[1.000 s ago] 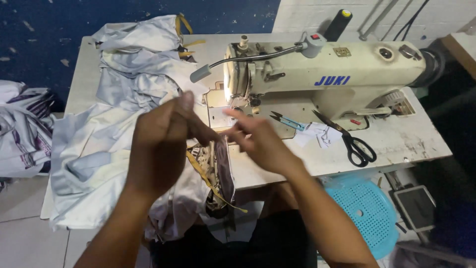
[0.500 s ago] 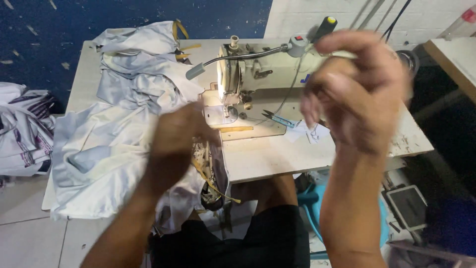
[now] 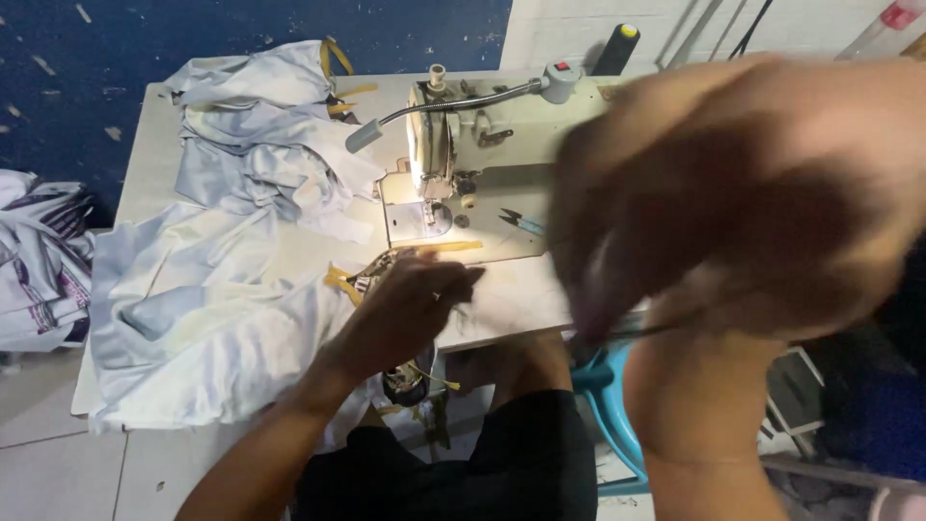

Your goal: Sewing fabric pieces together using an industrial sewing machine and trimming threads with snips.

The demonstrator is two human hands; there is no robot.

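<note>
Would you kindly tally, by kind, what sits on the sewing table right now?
Sewing machines: 1
Heaps of pale grey fabric: 1
Yellow strips under the left hand: 1 bunch
Thread snips: 1
Black thread cones: 1
Total: 5
The blurred right hand hides the rest.

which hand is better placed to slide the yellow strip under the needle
Left, probably. The left hand rests on the table at the yellow strip, just in front of the sewing machine. The right hand is raised near the camera, blurred and away from the work.
</note>
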